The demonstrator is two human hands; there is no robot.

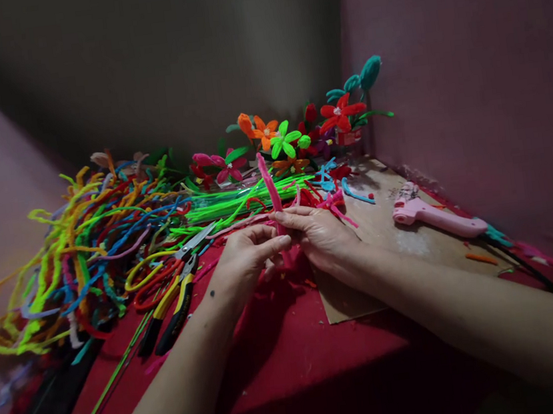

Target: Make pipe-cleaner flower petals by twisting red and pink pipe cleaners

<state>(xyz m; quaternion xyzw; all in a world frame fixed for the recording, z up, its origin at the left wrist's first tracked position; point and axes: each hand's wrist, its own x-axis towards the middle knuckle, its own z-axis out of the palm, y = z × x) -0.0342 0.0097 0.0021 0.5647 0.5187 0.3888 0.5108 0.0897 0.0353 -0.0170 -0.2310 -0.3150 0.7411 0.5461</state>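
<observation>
At the centre of the red cloth-covered table point(296, 366), we are gripping a fuzzy pink pipe cleaner point(270, 187), which is standing upright. Our left hand point(245, 258) is closing its fingertips on the lower end; our right hand point(323, 235) is pinching it just beside, fingers curled. Yellow-handled pliers point(178, 306) are lying near the left hand. A pink plastic glue gun point(433, 216) is resting on a brown cardboard sheet point(397, 246) to the right.

A fuzzy pink stem point(270, 187) is pinched at the grip. Matt red cloth point(296, 366) is seen below it, rough brown cardboard point(384, 227) to its right, a smooth plastic glue gun point(434, 218) beyond.
</observation>
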